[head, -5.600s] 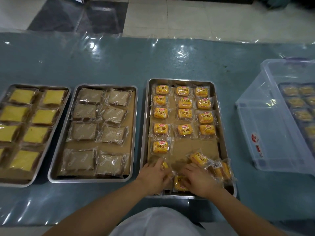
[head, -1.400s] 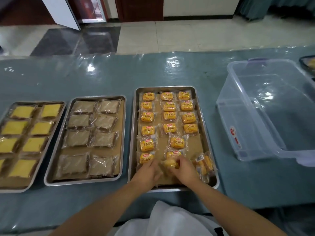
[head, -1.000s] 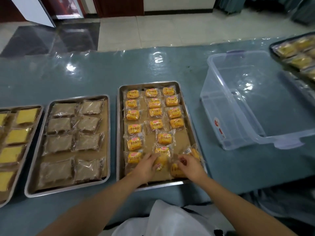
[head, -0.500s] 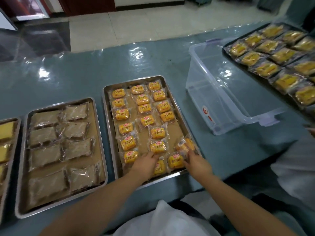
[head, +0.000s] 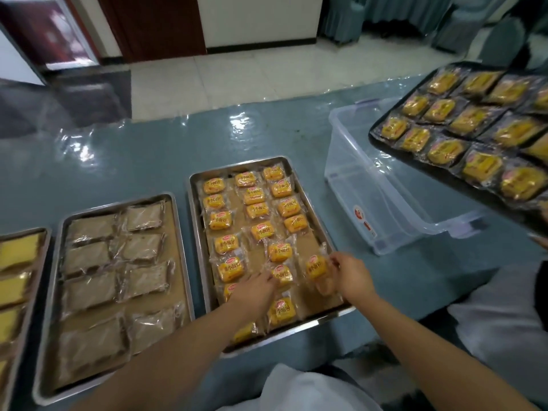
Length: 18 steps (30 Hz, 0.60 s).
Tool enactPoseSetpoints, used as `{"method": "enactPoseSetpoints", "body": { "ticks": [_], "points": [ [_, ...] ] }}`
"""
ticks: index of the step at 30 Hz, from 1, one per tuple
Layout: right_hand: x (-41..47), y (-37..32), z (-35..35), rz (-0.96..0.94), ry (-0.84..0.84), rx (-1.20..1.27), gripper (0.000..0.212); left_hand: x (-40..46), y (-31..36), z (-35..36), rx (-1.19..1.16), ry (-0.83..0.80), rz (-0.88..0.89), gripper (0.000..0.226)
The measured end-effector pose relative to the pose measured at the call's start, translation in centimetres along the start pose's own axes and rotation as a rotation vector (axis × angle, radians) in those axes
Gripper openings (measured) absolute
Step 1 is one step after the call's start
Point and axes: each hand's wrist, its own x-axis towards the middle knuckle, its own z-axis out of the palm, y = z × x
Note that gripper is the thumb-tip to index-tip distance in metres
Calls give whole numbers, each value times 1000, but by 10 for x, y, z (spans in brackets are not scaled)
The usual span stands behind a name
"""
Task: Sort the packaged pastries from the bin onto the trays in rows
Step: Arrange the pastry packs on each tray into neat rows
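A small yellow bun in a clear plastic wrapper [head: 315,268] is pinched at its right edge by the right hand [head: 351,277], its long axis running away from the person. It lies in the near right part of a rectangular steel tray lined with brown paper [head: 194,221]. The left hand [head: 255,292], just left of it, rests relaxed fingertips on another wrapped bun [head: 283,275]. About eighteen buns show in three columns beyond and around the hands. Left of the left hand, a second steel tray [head: 178,247] holds eight brown wrapped cakes. Right of the right hand stands a clear plastic bin [head: 385,221] on the blue-grey table [head: 148,161].
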Motion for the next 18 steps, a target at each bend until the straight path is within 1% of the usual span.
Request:
{"method": "enactPoseSetpoints", "body": {
  "ticks": [3, 6, 9, 12, 15, 18],
  "points": [
    [30, 0, -12, -8, 79, 95, 13, 11, 2, -8, -24, 57, -9, 44],
    [61, -1, -16, 10, 82, 61, 14, 27, 8, -14, -86, 75, -71, 49],
    [89, 2, -11, 29, 5, 4, 12, 50, 15, -16, -99, 74, -133, 53],
    [111, 7, 4, 39, -109, -10, 9, 75, 20, -11, -82, 30, -197, 58],
    [127, 14, 17, 11, -206, -16, 13, 88, 21, -3, -16, -36, -268, 60],
    [137, 20, 20, -52, -255, -14, 16, 86, 22, 3, 5, -49, -354, 61]
  ]
}}
